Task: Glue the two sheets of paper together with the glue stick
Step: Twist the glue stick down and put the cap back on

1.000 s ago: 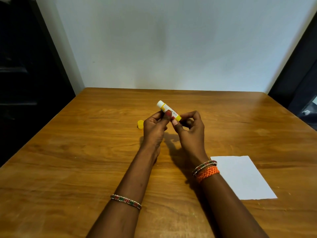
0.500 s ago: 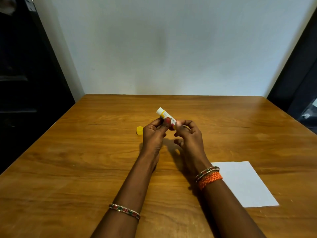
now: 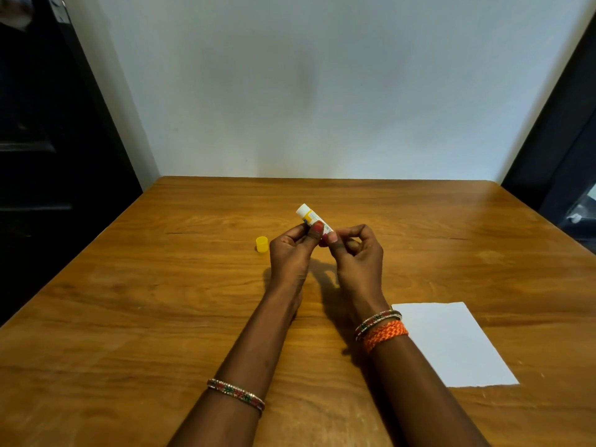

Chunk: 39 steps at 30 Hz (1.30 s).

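An uncapped white and yellow glue stick point(image 3: 309, 216) is held above the middle of the table, its white tip pointing up and to the left. My left hand point(image 3: 290, 256) grips its body between thumb and fingers. My right hand point(image 3: 356, 253) pinches its lower end, which the fingers hide. The stick's yellow cap point(image 3: 261, 244) stands on the table just left of my left hand. White paper point(image 3: 451, 343) lies flat at the near right, beside my right forearm; I cannot tell whether it is one sheet or two stacked.
The wooden table point(image 3: 161, 301) runs back to a white wall. Dark openings flank it on the left and right. Bangles and an orange band circle my wrists.
The yellow base of the stick, visible a second ago, is now covered by my right fingers. Both hands stay at the stick. The view has tilted slightly.
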Available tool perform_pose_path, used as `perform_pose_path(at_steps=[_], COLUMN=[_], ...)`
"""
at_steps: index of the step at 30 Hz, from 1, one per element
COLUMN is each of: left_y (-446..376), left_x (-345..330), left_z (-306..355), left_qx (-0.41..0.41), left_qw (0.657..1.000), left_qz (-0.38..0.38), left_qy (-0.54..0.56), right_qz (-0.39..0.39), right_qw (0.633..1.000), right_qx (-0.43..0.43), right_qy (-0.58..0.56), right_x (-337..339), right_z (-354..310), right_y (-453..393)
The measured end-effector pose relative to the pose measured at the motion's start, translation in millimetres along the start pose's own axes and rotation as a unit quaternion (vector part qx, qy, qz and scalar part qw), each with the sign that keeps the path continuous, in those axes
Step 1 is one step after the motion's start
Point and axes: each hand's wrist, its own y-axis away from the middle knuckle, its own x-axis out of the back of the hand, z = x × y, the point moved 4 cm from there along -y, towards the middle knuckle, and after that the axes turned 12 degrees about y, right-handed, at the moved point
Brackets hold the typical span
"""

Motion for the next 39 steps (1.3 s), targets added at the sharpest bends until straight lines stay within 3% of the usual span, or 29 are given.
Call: perform_pose_path(at_steps=[3,8,13,21,24,27,29,34,39], left_y=[1,-1,2,6,6,3,3,8,9], left_x=[1,3,1,0,1,3,2,-4,-8], left_z=[5,5,6,7,5,1,-1,4,8], left_qx=[-0.002,0.014,0.022,0.022,0.027,0.044,0.049,0.034,0.028], left_qw=[1.000,1.000,0.999,0.999,0.999,0.999,0.998,0.999,0.999], left_qz=[0.010,-0.010,-0.034,-0.008,-0.008,-0.015,-0.021,-0.018,0.000], left_qy=[-0.007,-0.021,-0.022,-0.035,-0.038,-0.025,-0.017,-0.036,-0.046], right_qz=[0.006,-0.082,-0.101,0.005,0.014,-0.035,-0.054,0.031,0.081], right_qw=[1.000,0.954,0.942,0.997,0.988,0.954,0.939,0.993,0.990], right_qx=[-0.021,-0.206,-0.216,-0.072,-0.133,-0.228,-0.242,-0.097,0.022], right_qy=[-0.004,-0.201,-0.238,-0.038,-0.084,-0.193,-0.239,-0.051,0.113], right_x=[-3,-16,-14,-11,-15,-19,-19,-7,-6], right_z=[-3,2,1,-7,-1,8,8,-7,-11], right_y=[4,10,10,13,16,15,15,15,16])
